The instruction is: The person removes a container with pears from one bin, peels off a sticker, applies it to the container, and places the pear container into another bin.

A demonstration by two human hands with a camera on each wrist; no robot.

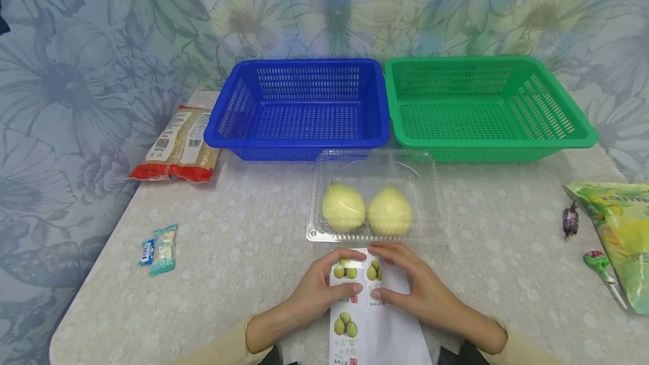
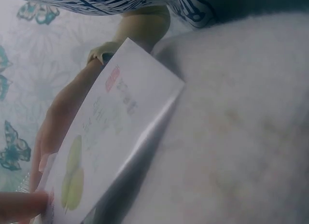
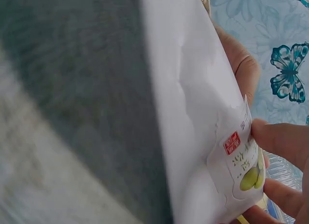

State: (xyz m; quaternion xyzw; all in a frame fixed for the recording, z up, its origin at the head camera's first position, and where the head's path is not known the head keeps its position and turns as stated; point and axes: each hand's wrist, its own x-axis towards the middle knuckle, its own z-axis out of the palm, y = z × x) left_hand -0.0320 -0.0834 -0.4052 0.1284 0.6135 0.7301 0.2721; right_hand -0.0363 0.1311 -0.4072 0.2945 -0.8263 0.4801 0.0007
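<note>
A white sheet of pear stickers [image 1: 347, 348] stands between the two hands, its lower end toward the person. My left hand [image 1: 319, 289] grips the upper left of the sheet between thumb and index finger. My right hand [image 1: 428, 289] pinches a pear sticker [image 1: 374, 275] along its edge. In the right wrist view that sticker [image 3: 241, 159] is partly lifted from the white backing [image 3: 193, 89]. Just beyond the fingers lies a clear plastic clamshell box [image 1: 377, 165] with two yellow-green pears [image 1: 343, 207] inside.
Behind the box stand a blue basket [image 1: 299, 144] and a green basket [image 1: 492, 142], side by side. At left are a red-edged food packet [image 1: 174, 145] and two small wrapped snacks [image 1: 164, 249]. At right lie a purple-wrapped candy [image 1: 570, 221], a lollipop [image 1: 598, 263] and a green-yellow bag [image 1: 623, 235].
</note>
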